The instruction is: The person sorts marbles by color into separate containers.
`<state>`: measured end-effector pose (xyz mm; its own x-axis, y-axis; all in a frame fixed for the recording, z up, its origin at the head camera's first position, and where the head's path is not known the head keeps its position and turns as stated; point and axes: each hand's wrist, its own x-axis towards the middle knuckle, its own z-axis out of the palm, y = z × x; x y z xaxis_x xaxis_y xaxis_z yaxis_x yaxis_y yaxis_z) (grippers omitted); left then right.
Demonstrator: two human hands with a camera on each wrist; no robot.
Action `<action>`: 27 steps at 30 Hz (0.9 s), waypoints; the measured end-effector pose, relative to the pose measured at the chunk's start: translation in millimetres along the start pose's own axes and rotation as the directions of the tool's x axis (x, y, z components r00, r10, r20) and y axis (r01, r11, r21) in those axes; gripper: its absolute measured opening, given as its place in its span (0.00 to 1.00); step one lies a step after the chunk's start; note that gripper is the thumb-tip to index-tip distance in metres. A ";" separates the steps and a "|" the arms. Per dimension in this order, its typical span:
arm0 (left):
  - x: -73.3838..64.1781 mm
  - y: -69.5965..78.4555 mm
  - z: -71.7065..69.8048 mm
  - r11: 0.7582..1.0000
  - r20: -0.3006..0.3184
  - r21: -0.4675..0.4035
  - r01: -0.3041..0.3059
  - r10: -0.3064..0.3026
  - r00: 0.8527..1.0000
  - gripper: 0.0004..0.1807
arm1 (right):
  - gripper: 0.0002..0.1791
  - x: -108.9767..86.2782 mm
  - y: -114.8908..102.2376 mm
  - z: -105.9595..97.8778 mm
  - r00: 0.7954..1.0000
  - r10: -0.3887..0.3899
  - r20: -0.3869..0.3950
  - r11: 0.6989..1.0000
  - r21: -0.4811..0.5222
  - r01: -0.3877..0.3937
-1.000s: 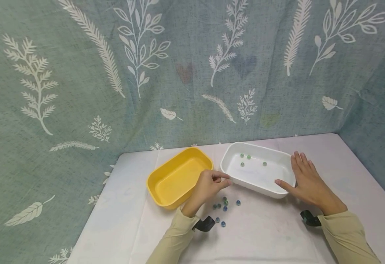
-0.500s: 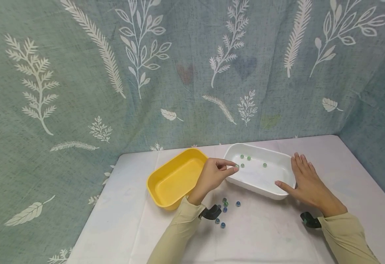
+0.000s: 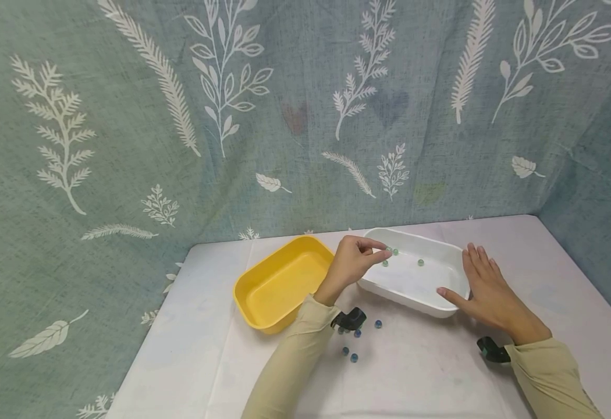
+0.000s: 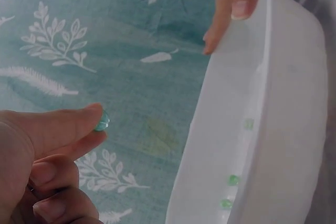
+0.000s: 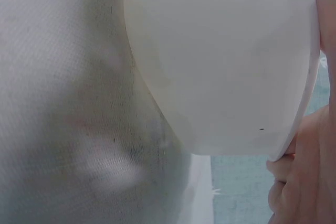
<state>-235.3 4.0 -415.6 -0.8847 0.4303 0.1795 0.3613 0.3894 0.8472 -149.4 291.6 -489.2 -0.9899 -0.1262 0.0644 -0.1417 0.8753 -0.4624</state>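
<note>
Between thumb and index finger, my left hand (image 3: 355, 261) pinches a green glass marble (image 4: 104, 121), held up over the left end of a white tub (image 3: 410, 295). Its other fingers are curled in. On the tub's floor lie a few more green marbles (image 3: 421, 263), partly hidden by that hand in the head view. My right hand (image 3: 494, 297) rests on the tub's right end, fingers straight and thumb reaching over the rim. The right wrist view shows the tub's outer wall (image 5: 226, 66) with fingers along its rim.
A yellow tub (image 3: 263, 302) stands left of the white one. On the cloth in front, several blue marbles (image 3: 378, 324) and others lie loose, some behind the black wrist camera (image 3: 352, 319). A patterned curtain (image 3: 295, 116) closes off the back.
My left hand has moved right and away from me, from the white tub's near left edge to above its inside, carrying the marble. The right hand has stayed in place.
</note>
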 end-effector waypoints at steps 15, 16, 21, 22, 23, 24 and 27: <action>29.1 -6.3 18.6 0.993 0.012 0.080 0.089 -0.091 0.996 0.11 | 0.65 1.0 0.8 0.7 1.000 0.000 0.003 1.000 0.007 0.000; 30.5 -7.2 19.8 0.992 0.014 0.089 0.094 -0.096 0.995 0.11 | 0.65 0.9 0.8 0.7 1.000 0.000 0.002 1.000 0.009 0.000; 37.3 -12.5 25.2 0.985 0.019 0.131 0.111 -0.114 0.993 0.11 | 0.65 1.1 0.1 0.4 1.000 0.003 0.001 1.000 0.011 -0.003; 38.3 -13.2 25.8 0.984 0.019 0.142 0.111 -0.115 0.993 0.11 | 0.65 1.3 0.0 0.3 1.000 0.004 0.003 1.000 0.010 -0.004; 39.4 -14.0 26.4 0.982 0.018 0.149 0.115 -0.119 0.993 0.11 | 0.65 1.5 -0.1 0.2 1.000 0.005 0.004 1.000 0.010 -0.005; 40.4 -14.7 27.0 0.981 0.018 0.153 0.117 -0.121 0.992 0.11 | 0.65 1.6 -0.1 0.1 1.000 0.005 0.005 1.000 0.012 -0.005; 42.6 -16.5 28.3 0.977 0.018 0.163 0.134 -0.139 0.990 0.10 | 0.65 1.9 -0.2 -0.2 1.000 0.007 0.011 1.000 0.015 -0.007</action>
<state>-270.6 39.0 -436.1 -0.9209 0.3864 0.0516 0.2829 0.5713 0.7704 -151.2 291.3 -488.8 -0.9908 -0.1252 0.0519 -0.1348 0.8692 -0.4758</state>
